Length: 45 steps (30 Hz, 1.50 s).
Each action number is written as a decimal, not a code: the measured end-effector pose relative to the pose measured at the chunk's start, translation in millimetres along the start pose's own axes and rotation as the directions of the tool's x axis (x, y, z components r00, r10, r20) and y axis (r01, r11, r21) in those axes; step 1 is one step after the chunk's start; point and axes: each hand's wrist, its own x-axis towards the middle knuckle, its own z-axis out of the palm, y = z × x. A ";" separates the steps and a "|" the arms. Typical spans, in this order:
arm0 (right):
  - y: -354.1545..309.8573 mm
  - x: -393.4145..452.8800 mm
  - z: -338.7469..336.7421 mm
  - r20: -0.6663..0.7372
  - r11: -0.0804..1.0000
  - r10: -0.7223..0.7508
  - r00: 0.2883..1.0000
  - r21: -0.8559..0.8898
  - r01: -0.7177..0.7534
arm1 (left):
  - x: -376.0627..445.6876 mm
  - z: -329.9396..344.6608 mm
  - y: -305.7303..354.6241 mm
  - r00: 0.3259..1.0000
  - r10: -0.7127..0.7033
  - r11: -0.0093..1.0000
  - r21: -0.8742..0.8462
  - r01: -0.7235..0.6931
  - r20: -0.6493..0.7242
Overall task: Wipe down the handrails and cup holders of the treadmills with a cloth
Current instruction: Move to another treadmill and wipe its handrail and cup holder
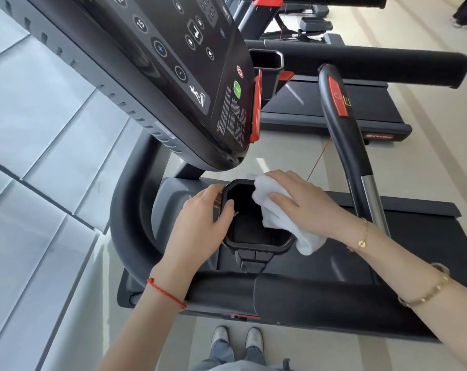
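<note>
While the left hand (pixel 200 223) curls its fingers over the left rim of the cup holder (pixel 256 243), steadying it, the right hand (pixel 296 199) presses a bunched white cloth (pixel 278 215) onto the holder's right rim, fingers bent round the cloth so that part of it dips into the opening and a tail hangs over the near right edge. The cup holder sits directly between the two hands, its long axis running near to far, its dark well open below the cloth; the right hand is the one placed to sweep, and I judge the next stroke goes down into the well or along the rim toward the near end. Just to the right rises the curved handrail (pixel 344 135) with a red tab, within easy reach of the cloth hand. Nearest the person lies a padded black front bar (pixel 307 298). The console (pixel 173 62) overhangs from the far left. A second treadmill (pixel 334 108) stands farther off on a pale floor (pixel 294 153), and grey wall panels (pixel 39 129) fill the left.
</note>
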 end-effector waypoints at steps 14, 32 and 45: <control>-28.7 -32.7 19.3 -0.061 0.852 0.362 0.930 0.427 -0.304 | 12.6 -11.9 -0.6 0.986 0.125 0.988 0.074 -0.133 0.112; -44.1 -40.7 21.0 0.045 0.663 0.545 0.837 0.588 -0.463 | 21.7 -7.7 -10.2 0.968 0.214 0.977 -0.020 -0.214 0.128; -23.9 0.2 -3.5 -0.045 0.965 0.179 0.983 0.200 -0.167 | 15.8 -10.9 -7.5 0.982 0.141 0.990 -0.025 -0.139 0.129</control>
